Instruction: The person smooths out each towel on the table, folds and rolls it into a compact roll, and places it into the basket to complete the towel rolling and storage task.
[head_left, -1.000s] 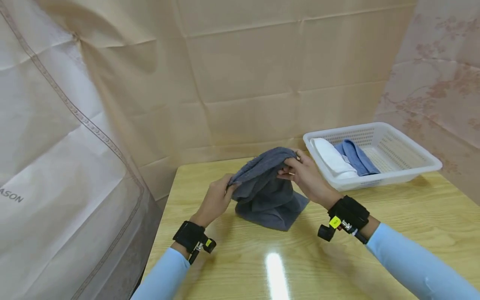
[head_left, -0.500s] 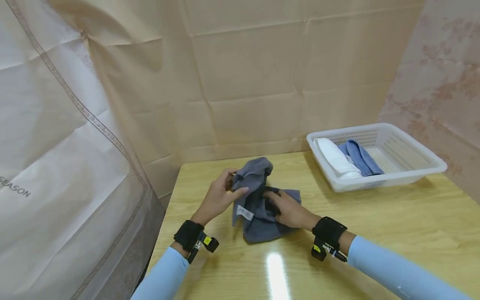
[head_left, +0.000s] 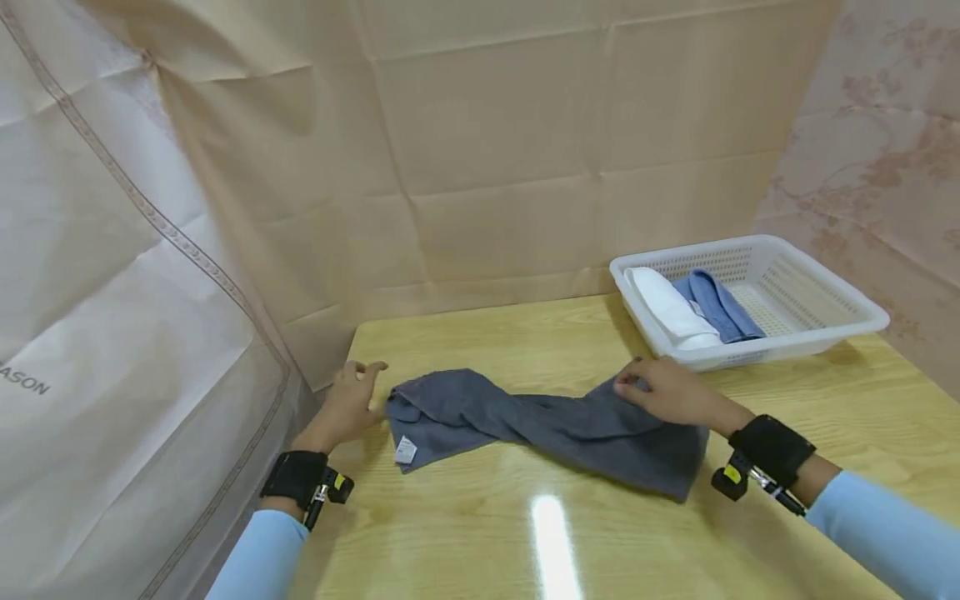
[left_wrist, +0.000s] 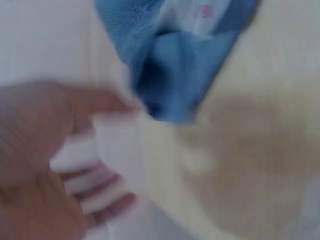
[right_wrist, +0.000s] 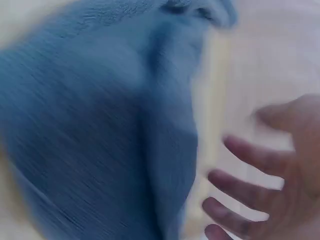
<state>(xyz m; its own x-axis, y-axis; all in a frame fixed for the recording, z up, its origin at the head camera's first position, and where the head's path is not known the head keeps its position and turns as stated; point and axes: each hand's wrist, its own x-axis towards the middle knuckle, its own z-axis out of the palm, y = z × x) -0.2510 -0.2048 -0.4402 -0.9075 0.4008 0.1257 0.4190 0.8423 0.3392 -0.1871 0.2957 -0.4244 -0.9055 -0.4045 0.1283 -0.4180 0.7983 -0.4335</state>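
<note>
On wooden table (head_left: 427, 533) before beige sheeting (head_left: 495, 167): cloth (head_left: 517, 421), left grip (head_left: 347, 407) slack, right grip (head_left: 671, 392) slack

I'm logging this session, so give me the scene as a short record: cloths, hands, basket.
Gray cloth: rumpled, on the table, white tag at left end
Left hand: beside that end, contact unclear
Right hand: near cloth's right part, gripping nothing
Basket: at right, holding white cloth and blue cloth

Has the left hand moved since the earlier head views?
Yes, leftward: the left hand was well inside the left edge of the table; now, in view, it overlaps that edge.
</note>
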